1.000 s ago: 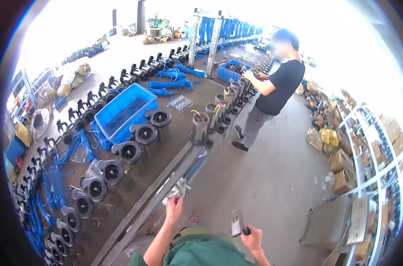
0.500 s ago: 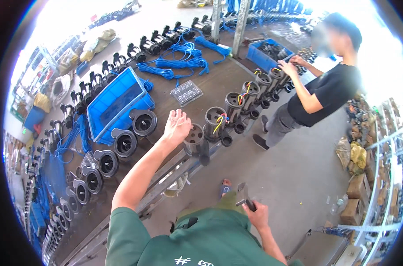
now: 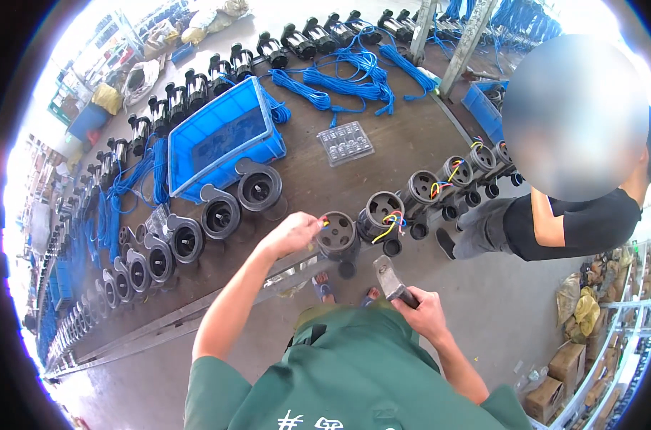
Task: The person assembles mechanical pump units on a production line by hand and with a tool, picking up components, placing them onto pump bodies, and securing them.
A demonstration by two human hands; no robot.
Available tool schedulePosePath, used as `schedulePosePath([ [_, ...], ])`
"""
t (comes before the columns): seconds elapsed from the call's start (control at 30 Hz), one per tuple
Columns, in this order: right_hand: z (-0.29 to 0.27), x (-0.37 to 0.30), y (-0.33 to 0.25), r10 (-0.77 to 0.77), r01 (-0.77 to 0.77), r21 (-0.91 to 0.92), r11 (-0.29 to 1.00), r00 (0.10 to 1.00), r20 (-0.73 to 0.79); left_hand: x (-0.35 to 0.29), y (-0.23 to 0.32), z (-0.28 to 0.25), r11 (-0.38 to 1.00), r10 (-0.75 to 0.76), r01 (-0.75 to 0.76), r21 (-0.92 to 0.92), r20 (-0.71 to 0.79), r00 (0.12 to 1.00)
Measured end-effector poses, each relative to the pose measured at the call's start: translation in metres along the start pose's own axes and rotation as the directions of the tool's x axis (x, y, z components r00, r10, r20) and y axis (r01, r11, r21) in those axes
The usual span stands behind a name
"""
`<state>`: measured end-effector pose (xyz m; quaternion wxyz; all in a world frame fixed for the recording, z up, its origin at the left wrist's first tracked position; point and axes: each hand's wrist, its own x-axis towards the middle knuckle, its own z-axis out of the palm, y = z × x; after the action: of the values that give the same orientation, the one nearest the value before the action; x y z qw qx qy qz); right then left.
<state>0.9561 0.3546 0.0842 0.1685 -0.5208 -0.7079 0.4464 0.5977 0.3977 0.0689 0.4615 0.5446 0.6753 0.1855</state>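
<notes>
My left hand reaches over the table's front edge, its fingertips pinched together on short coloured wires at the left rim of a dark cylindrical housing. That housing has several holes in its top face. In my right hand is a hammer, gripped by its dark handle close to my body, its grey metal head pointing up and left. Just right of the housing stands another one with yellow, blue and red wires hanging out of its opening.
More wired housings line the table edge. Round black pump covers form a row at left, beside a blue crate. A clear plastic tray and blue cable bundles lie behind. A co-worker stands at right.
My left hand has gone from the housing's top to its left rim, and wires now show at its fingertips. The hammer has turned in my right hand. The co-worker appears closer, leaning in.
</notes>
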Motion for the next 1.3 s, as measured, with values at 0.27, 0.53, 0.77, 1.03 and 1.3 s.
schedulePosePath([
  [0.27, 0.022, 0.037, -0.051, 0.04, -0.041, 0.023, 0.999, 0.997, 0.072, 0.004, -0.007, 0.022, 0.993, 0.113, -0.114, 0.008, -0.17, 0.979],
  [0.53, 0.04, 0.064, -0.054, 0.183, -0.2, 0.178, 0.964, 0.977, 0.105, 0.006, -0.03, 0.068, 0.98, 0.189, -0.198, 0.031, -0.476, 0.859],
  [0.77, 0.047, 0.081, -0.071, 0.159, -0.18, 0.102, 0.978, 0.971, 0.181, 0.011, -0.049, 0.019, 0.823, -0.065, 0.023, -0.568, -0.055, 0.996],
  [1.03, 0.064, 0.106, -0.066, 0.066, 0.002, -0.343, 0.939, 0.98, 0.187, 0.027, -0.053, -0.009, 0.76, 0.016, 0.085, -0.644, 0.15, 0.989],
  [1.3, 0.068, 0.088, -0.093, -0.104, 0.142, -0.368, 0.919, 0.987, 0.121, 0.043, -0.071, -0.003, 0.746, 0.039, 0.09, -0.66, 0.178, 0.983],
])
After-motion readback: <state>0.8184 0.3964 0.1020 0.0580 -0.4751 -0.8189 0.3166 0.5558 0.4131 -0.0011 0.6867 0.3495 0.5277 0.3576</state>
